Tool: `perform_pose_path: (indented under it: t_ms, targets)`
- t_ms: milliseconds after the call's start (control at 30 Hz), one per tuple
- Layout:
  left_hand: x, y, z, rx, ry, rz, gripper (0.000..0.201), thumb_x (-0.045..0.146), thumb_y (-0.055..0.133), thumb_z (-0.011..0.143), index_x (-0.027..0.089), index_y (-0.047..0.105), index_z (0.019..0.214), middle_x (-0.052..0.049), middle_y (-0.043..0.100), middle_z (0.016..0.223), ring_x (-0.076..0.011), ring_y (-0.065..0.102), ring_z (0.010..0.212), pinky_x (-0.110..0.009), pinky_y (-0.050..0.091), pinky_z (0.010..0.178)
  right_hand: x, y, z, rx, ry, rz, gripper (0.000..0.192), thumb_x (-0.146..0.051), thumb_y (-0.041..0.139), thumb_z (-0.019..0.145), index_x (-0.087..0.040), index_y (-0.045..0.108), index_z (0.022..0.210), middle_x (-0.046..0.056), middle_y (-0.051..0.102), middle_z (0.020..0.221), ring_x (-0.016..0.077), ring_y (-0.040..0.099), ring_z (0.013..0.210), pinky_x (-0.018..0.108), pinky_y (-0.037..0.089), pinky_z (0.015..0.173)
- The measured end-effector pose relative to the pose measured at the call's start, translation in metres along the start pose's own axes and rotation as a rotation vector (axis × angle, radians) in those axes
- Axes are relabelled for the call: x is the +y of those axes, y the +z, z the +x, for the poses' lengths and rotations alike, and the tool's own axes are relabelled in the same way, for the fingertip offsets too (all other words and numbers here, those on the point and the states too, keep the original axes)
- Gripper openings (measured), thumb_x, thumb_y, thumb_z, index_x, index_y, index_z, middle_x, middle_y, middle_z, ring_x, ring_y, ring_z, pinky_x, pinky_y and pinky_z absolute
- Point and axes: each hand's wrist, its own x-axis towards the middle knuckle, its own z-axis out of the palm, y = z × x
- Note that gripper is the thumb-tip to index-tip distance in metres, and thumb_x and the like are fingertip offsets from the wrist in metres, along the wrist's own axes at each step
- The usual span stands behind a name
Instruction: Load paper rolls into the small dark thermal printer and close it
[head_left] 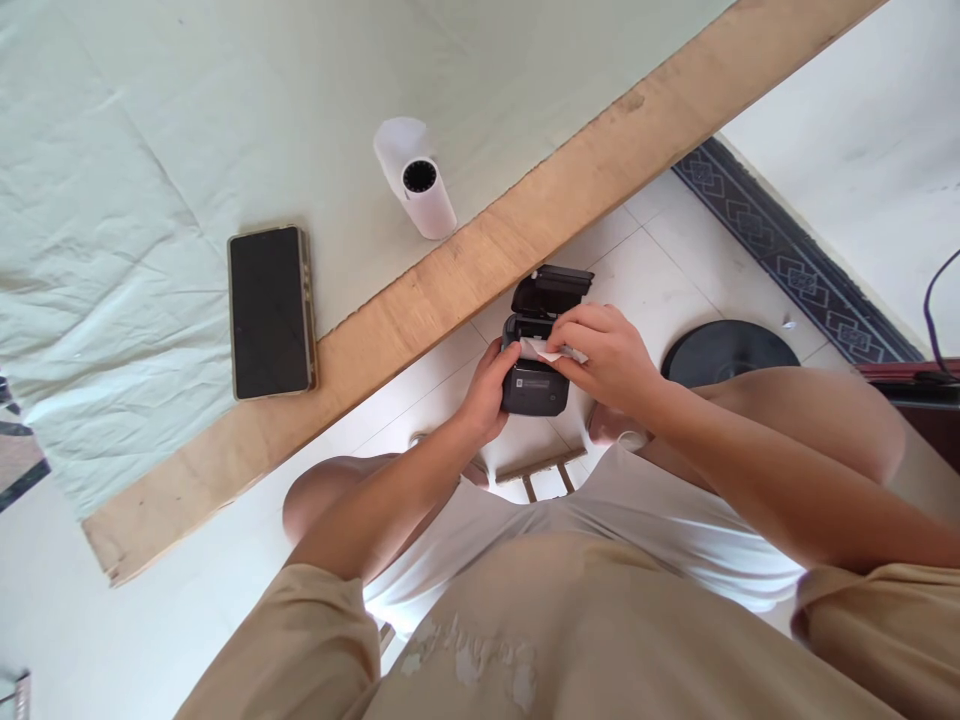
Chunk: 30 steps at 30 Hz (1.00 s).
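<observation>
A small black portable label printer with its lid flipped up sits over my lap, past the table edge. My left hand is wrapped round its left side, thumb on top near the opening. My right hand is closed on a piece of white paper at the printer's open compartment. Whether the paper belongs to a roll inside is hidden by my fingers. On the table stands a white paper roll with a black core, its loose end curling out behind.
A phone in a clear case lies at the table's left, partly over the wooden edge. Pale green cloth covers the table. A round black object is on the tiled floor at right, near a patterned skirting strip.
</observation>
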Motion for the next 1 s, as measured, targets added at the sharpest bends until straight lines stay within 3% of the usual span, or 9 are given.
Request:
perform_pose_path:
  t_ms: [100, 233, 367, 467, 567, 667, 733, 833, 1000]
  targets:
    - [0.002, 0.000, 0.001, 0.003, -0.018, -0.020, 0.065, 0.060, 0.101, 0.062, 0.021, 0.067, 0.102, 0.000, 0.074, 0.090, -0.0174, 0.068, 0.081, -0.030, 0.055, 0.075, -0.009, -0.001, -0.007, -0.012, -0.153, 0.002, 0.021, -0.025, 0.059, 0.105, -0.027, 0.074, 0.092, 0.004, 0.080, 0.091, 0.0212, 0.069, 0.087, 0.040, 0.041, 0.083]
    - [0.005, 0.000, 0.000, -0.010, -0.012, 0.023, 0.062, 0.037, 0.101, 0.057, 0.022, 0.067, 0.107, 0.001, 0.073, 0.092, -0.0196, 0.069, 0.084, -0.031, 0.052, 0.076, -0.015, -0.010, -0.010, -0.092, -0.248, 0.142, 0.021, -0.042, 0.067, 0.106, -0.026, 0.073, 0.093, 0.003, 0.082, 0.095, 0.0221, 0.073, 0.092, 0.041, 0.045, 0.085]
    - [0.006, -0.002, -0.001, -0.047, -0.059, 0.046, 0.071, 0.029, 0.098, 0.051, 0.024, 0.067, 0.116, -0.003, 0.078, 0.106, -0.0275, 0.074, 0.103, -0.037, 0.056, 0.089, -0.002, -0.025, -0.004, 0.149, 0.191, 0.179, 0.015, -0.039, 0.065, 0.103, -0.025, 0.064, 0.096, 0.006, 0.077, 0.097, 0.0239, 0.072, 0.091, 0.041, 0.052, 0.082]
    - [0.004, -0.002, -0.001, -0.079, -0.088, 0.069, 0.079, 0.026, 0.097, 0.050, 0.025, 0.067, 0.123, -0.004, 0.079, 0.112, -0.0309, 0.074, 0.111, -0.038, 0.056, 0.091, 0.014, -0.025, 0.001, 0.277, 0.455, 0.280, 0.032, -0.045, 0.068, 0.098, -0.027, 0.058, 0.123, 0.012, 0.075, 0.133, 0.0290, 0.075, 0.117, 0.046, 0.059, 0.093]
    - [0.003, -0.001, -0.002, -0.088, -0.068, 0.092, 0.079, 0.024, 0.096, 0.050, 0.024, 0.068, 0.124, -0.005, 0.078, 0.117, -0.0312, 0.073, 0.116, -0.037, 0.057, 0.092, 0.026, -0.017, 0.005, 0.209, 0.472, 0.487, 0.048, -0.053, 0.059, 0.103, -0.029, 0.046, 0.143, 0.012, 0.073, 0.137, 0.0286, 0.073, 0.126, 0.052, 0.060, 0.110]
    - [0.001, 0.000, -0.003, -0.103, -0.071, 0.111, 0.080, 0.023, 0.096, 0.052, 0.025, 0.069, 0.127, -0.006, 0.079, 0.121, -0.0310, 0.073, 0.119, -0.036, 0.056, 0.094, 0.029, -0.010, 0.006, 0.201, 0.492, 0.562, 0.042, -0.055, 0.049, 0.106, -0.029, 0.049, 0.139, 0.009, 0.074, 0.116, 0.0263, 0.074, 0.116, 0.051, 0.060, 0.111]
    - [0.001, 0.000, -0.003, -0.117, -0.083, 0.107, 0.081, 0.024, 0.098, 0.051, 0.025, 0.070, 0.127, -0.005, 0.079, 0.119, -0.0298, 0.074, 0.115, -0.035, 0.056, 0.092, 0.026, -0.009, 0.004, 0.183, 0.494, 0.534, 0.042, -0.059, 0.054, 0.102, -0.028, 0.057, 0.131, 0.009, 0.074, 0.116, 0.0270, 0.073, 0.119, 0.050, 0.060, 0.109]
    - [0.000, -0.003, -0.003, -0.145, -0.058, 0.062, 0.084, 0.030, 0.103, 0.049, 0.026, 0.070, 0.127, -0.003, 0.079, 0.111, -0.0265, 0.075, 0.103, -0.035, 0.057, 0.087, 0.018, -0.010, 0.001, 0.006, 0.444, 0.495, 0.052, -0.061, 0.070, 0.090, -0.025, 0.062, 0.127, 0.012, 0.075, 0.129, 0.0293, 0.073, 0.121, 0.048, 0.063, 0.103]
    - [-0.002, -0.007, -0.003, -0.142, 0.006, 0.040, 0.081, 0.059, 0.106, 0.059, 0.025, 0.072, 0.125, -0.006, 0.081, 0.109, -0.0273, 0.079, 0.098, -0.035, 0.058, 0.082, 0.008, -0.012, 0.000, -0.264, 0.441, 0.579, 0.073, -0.060, 0.076, 0.086, -0.025, 0.052, 0.145, 0.009, 0.078, 0.122, 0.0232, 0.074, 0.093, 0.043, 0.065, 0.085]
